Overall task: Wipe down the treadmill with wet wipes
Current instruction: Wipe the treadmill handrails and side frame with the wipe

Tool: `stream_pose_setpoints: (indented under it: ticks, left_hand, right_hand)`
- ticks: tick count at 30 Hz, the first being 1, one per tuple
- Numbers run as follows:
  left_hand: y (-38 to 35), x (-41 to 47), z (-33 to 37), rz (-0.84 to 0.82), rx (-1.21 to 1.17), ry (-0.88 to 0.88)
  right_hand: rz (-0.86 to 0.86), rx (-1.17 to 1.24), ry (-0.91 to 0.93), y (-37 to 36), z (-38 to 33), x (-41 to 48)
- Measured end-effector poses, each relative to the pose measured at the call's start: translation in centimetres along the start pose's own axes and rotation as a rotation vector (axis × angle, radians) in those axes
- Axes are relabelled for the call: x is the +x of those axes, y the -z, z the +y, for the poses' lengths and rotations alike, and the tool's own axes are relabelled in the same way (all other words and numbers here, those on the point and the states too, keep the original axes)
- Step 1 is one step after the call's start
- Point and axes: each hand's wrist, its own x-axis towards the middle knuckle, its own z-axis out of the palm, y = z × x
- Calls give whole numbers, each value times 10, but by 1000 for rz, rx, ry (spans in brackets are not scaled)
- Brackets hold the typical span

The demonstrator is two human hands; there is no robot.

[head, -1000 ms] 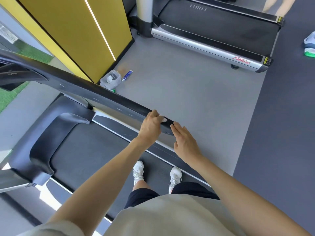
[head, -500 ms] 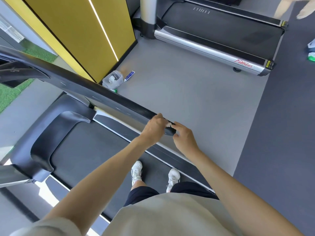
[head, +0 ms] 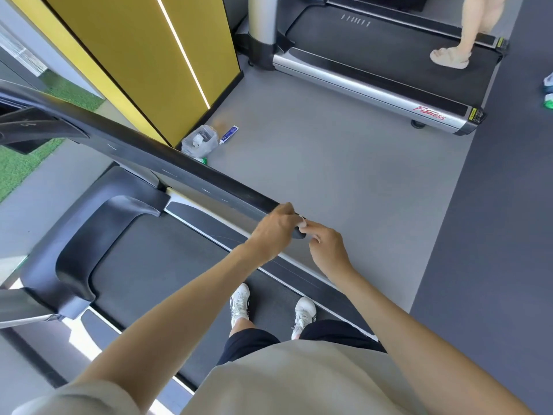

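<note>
Two hands meet at the near end of the rail [head: 179, 167]. The left hand [head: 273, 232] is wrapped over the rail's tip, fingers curled round it. A sliver of white wipe [head: 301, 218] shows at its fingertips, pressed against the rail. The right hand [head: 327, 250] sits just right of the left, fingers curled, its index tip touching the rail's end cap beside the wipe. Whether it pinches the wipe or only touches there, I cannot tell.

Below both hands lies the treadmill [head: 143, 265], with the person's white shoes [head: 239, 301] on it under the wrists. Beyond the left hand, past the rail, a clear bag [head: 200, 140] and a small tube [head: 229, 133] lie on the grey floor [head: 329, 163] at the foot of a yellow panel [head: 134, 55]. Far beyond the right hand stands a second treadmill [head: 374, 85], with another person's legs [head: 466, 34] on it.
</note>
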Motion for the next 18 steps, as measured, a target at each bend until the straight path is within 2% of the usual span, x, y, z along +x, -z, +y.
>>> stream_pose_setpoints:
  ticks: [2, 4, 6, 8, 11, 15, 16, 18]
  left_hand:
    - [13, 3, -10, 140, -5, 79]
    - [29, 10, -22, 268, 56, 289]
    - [29, 19, -25, 268, 111, 488]
    - [18, 22, -7, 177, 124, 548]
    - [-17, 16, 33, 92, 101, 425]
    - [-22, 6, 40, -5, 56, 141]
    - [-14, 5, 34, -5, 46, 92]
    - [1, 11, 14, 116, 8, 159]
  right_hand:
    - [82, 56, -83, 2, 1, 0]
    - [88, 97, -137, 2, 2, -1]
    - [62, 159, -195, 0, 2, -1]
    - [65, 269, -261, -3, 4, 1]
    - [100, 468, -382, 0, 7, 1]
    - [156, 512, -449, 9, 15, 1]
    - [165, 509, -467, 10, 18, 3]
    - [159, 510, -499, 10, 22, 7]
